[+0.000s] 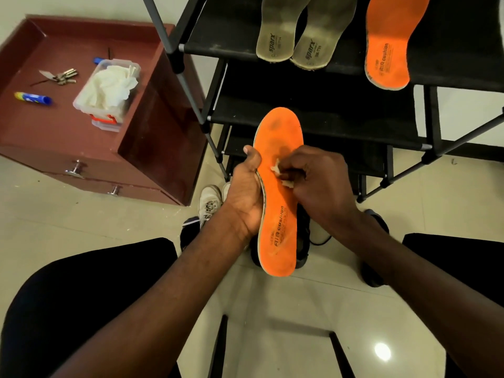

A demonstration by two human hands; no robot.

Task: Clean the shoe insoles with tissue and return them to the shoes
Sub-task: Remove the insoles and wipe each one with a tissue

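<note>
**Orange insole held and wiped at mid-length**

While the left hand [245,197] grips the long orange foam insole [278,192] along its left edge, thumb curled over the rim and fingers hidden behind it, the right hand [324,186] pinches a small crumpled white tissue [281,173] with curled fingers and presses it against the insole's orange face near the middle. The insole is held in the air above the floor, toe end pointing away, heel end with black "AIR cushion" print nearest the person.

On the black fabric shoe rack shelf [223,36] lie a matching second orange insole [390,42] at right and two grey worn insoles [294,31] side by side to its left.

On the floor below the hands: a white lace-up sneaker [208,203] at left, a black shoe [302,233] partly hidden behind the held insole.

At left, the reddish-brown wooden drawer unit [68,137] carries a clear plastic box of white tissues [109,88], a bunch of keys [61,76] and a blue and yellow tube [32,98].
</note>
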